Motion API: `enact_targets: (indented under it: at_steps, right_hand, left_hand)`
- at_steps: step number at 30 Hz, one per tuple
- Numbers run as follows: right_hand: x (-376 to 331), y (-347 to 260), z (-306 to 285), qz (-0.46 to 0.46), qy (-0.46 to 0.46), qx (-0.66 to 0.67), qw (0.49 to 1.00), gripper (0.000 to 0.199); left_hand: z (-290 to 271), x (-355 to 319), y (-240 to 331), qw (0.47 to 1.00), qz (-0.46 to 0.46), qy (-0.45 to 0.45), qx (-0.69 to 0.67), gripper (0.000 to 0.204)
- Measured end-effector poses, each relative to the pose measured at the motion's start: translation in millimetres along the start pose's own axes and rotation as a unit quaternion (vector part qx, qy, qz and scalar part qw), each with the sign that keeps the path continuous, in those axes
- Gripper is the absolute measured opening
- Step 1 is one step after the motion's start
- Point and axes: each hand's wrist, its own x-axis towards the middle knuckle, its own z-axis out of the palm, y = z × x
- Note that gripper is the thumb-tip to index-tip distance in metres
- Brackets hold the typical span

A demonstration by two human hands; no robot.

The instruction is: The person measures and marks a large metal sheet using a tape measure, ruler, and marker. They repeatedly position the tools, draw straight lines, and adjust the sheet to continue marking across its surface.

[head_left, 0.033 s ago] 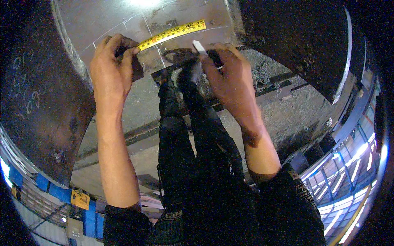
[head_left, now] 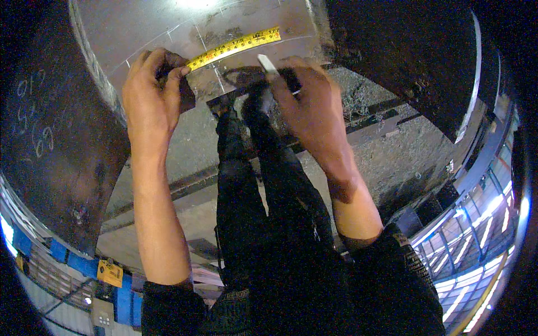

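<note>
My left hand [head_left: 151, 92] is closed, its thumb and fingers pinching the near end of a yellow tape measure blade [head_left: 235, 47]. The blade lies across a grey metal plate [head_left: 252, 19] and runs up to the right. Thin white lines cross the plate, one passing beneath the blade. In my right hand [head_left: 308, 95] is a flat white chalk stick [head_left: 267, 64], its tip pointing up and left, just below the blade's right part. Whether that tip touches the plate I cannot tell. The rest of the tape measure is hidden by my left hand or out of view.
Dark metal plates rise on both sides, the left plate [head_left: 56, 123] with white handwritten marks, the right plate [head_left: 398, 61] bare and dark. Below, my legs [head_left: 241, 190] stand over a rough, dirty floor [head_left: 386, 151]. Blue-and-yellow items [head_left: 112, 271] sit far lower left.
My right hand and the chalk stick have shifted slightly left. My left hand and the tape measure blade stay almost where they were.
</note>
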Motion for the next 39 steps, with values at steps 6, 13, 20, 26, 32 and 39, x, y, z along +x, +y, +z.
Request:
enact_targets:
  at_steps: [6,13,20,26,32,39]
  right_hand:
    - [15,-12,18,0.015,0.003,-0.022,1.000,0.021]
    - [20,-13,5,0.032,0.004,-0.003,0.999,0.021]
    - [20,1,-17,0.025,0.014,0.026,0.999,0.019]
    - [21,-8,-36,0.050,0.001,0.000,0.999,0.016]
    - [21,-18,-39,0.058,0.008,0.014,0.998,0.015]
    - [16,-34,-24,0.063,-0.012,0.019,0.998,0.017]
  left_hand:
    - [5,0,-10,0.999,0.012,0.025,0.043,0.016]
    - [-8,9,4,1.000,0.021,-0.008,0.019,0.018]
    - [-11,11,14,0.999,0.028,0.011,-0.018,0.012]
    - [-21,11,20,0.998,0.036,0.026,-0.036,0.010]
    - [-27,12,21,0.999,0.043,0.029,0.011,0.011]
    - [-21,6,18,0.998,-0.002,0.034,-0.051,0.011]
